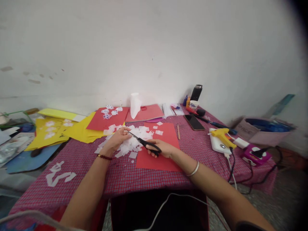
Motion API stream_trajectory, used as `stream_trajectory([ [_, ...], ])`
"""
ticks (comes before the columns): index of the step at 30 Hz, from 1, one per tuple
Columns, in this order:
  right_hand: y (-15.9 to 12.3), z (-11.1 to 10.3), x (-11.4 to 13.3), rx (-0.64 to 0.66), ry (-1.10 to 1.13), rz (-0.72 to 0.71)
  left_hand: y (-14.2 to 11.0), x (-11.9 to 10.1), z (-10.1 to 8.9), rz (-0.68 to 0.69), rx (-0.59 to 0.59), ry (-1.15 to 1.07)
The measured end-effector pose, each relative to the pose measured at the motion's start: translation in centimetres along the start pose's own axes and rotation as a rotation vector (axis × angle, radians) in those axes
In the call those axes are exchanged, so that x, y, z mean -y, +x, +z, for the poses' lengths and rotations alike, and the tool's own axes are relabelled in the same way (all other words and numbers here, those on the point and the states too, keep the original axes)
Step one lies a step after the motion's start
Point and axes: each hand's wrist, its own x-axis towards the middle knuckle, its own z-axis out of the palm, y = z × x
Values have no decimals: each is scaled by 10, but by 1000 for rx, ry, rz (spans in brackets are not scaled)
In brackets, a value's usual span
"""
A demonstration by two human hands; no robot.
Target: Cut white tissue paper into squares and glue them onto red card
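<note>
My right hand (pixel 157 148) grips a pair of black-handled scissors (pixel 141 141), fingers through the loops. The blades point left and away, their tips beside the fingers of my left hand (pixel 120 137). That hand is closed in a pinch; whatever is between its fingertips is too small to tell from the white scraps behind. Under and around both hands lies a loose pile of small white paper pieces (pixel 131 146), partly on a red sheet (pixel 166 160) and partly on the checked tablecloth (pixel 130 183).
Behind are a second red sheet with white-and-purple paper flowers (pixel 113 112), yellow sheets (pixel 81 130) and a white paper roll (pixel 135 104). To the right lie a pencil (pixel 178 131), a phone (pixel 193 122), a yellow glue gun (pixel 222 136) and corded plugs. White strips (pixel 57 176) lie left.
</note>
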Motion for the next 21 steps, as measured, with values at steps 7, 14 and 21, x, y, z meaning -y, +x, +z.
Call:
stream_trajectory([
  [7,0,-2,2,-72,-17,-32,6,5,-3,-47,-83,-126],
  [14,2,-6,2,-93,35,-23,7,11,-13,-103,-6,18],
  [21,5,-14,0,-11,301,96,14,12,-11,-2,-136,-151],
])
